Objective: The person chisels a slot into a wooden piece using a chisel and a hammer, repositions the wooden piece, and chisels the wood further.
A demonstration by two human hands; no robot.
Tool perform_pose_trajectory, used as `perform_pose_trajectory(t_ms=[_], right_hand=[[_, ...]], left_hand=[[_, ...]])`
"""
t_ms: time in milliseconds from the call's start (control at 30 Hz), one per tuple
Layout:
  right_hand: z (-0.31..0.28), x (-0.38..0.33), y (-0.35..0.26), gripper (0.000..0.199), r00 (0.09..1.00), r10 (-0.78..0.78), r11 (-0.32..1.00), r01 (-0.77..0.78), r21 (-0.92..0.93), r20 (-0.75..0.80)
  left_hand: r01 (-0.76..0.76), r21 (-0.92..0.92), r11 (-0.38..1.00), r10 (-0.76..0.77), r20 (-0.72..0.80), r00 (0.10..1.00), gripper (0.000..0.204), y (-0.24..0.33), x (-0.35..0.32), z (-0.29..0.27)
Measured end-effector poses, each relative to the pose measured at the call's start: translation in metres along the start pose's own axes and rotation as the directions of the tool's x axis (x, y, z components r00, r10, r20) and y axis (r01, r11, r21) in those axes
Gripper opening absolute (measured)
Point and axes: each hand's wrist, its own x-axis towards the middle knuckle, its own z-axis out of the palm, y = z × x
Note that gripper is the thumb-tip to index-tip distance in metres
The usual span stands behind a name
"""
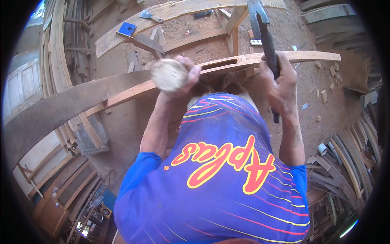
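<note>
My left hand (190, 73) is closed round a tool of which I see a wide, pale, round wooden handle end (168, 76), slightly blurred; its lower part is hidden. Beneath it runs a curved wooden beam (252, 60) with a long slot (219, 64) cut into its top, just right of the hand. My right hand (281, 83) grips a hammer by its dark handle (269, 46). The hammer's metal head (257, 15) points away from me, above the far side of the beam, and the handle's butt sticks out below my fist.
Beyond the beam, a wooden trestle plank (183, 16) carries a scraper (151, 16) and a blue object (127, 29). A wide curved board (73, 94) extends left. Timber stacks (69, 49) stand left, with more timber (345, 162) at right. Wood offcuts (323, 96) litter the dirt floor.
</note>
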Motion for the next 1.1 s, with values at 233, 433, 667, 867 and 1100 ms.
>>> perform_pose_trajectory(t_ms=[233,433,667,867,1100], right_hand=[[-0.018,-0.054,0.001,0.029,0.973,-0.21,0.939,0.228,0.257,-0.098],[-0.029,-0.101,0.038,0.02,0.951,-0.282,0.904,0.307,-0.298,0.126],[-0.04,-0.098,-0.01,0.017,0.981,-0.111,0.985,0.13,0.116,-0.156],[-0.029,-0.079,-0.004,0.021,0.772,-0.635,0.758,0.631,-0.165,0.039],[-0.038,-0.081,-0.034,0.025,0.964,-0.237,0.967,0.246,0.066,-0.12]], left_hand=[[0.006,-0.135,0.991,0.018,0.177,0.984,0.031,0.016,-0.005,0.035],[-0.105,-0.063,0.992,0.108,0.035,0.994,0.024,0.016,0.001,0.062],[-0.118,-0.099,0.988,0.118,-0.001,0.993,0.023,0.011,0.001,0.066],[-0.123,-0.097,0.988,0.123,-0.002,0.992,0.023,0.01,0.006,0.061],[-0.056,-0.117,0.992,0.055,-0.015,0.998,0.022,0.011,0.004,0.05]])
